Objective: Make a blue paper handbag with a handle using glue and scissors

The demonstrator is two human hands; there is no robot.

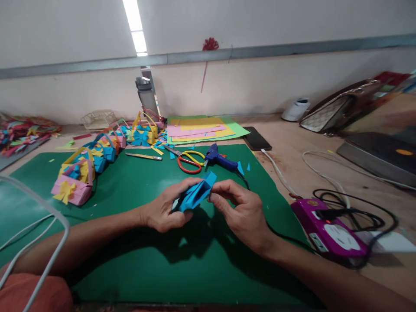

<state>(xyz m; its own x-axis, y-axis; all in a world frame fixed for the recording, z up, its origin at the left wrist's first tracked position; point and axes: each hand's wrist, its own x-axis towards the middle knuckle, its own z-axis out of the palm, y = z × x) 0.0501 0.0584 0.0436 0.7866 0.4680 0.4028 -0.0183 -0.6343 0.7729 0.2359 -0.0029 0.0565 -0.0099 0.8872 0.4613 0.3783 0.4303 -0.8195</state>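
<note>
A folded blue paper piece (195, 194) is held above the green mat (136, 264). My left hand (169, 206) grips it from the left, thumb below and fingers behind. At its right edge, the thumb and forefinger of my right hand (245, 212) are pinched together against the paper; whether they grip it or some small bit is hard to make out. Just beyond my hands lie a blue glue gun (221, 158) and scissors (188, 161) with red and yellow handles. A utility knife (143, 156) rests farther left.
Small paper baskets with bows, such as a pink one (76, 186), line the mat's left side. Coloured paper sheets (208, 128), a phone (258, 138) and a bottle (147, 93) stand behind. On the right is a purple power strip (328, 229) with cables; a white cable (61, 234) crosses the left foreground.
</note>
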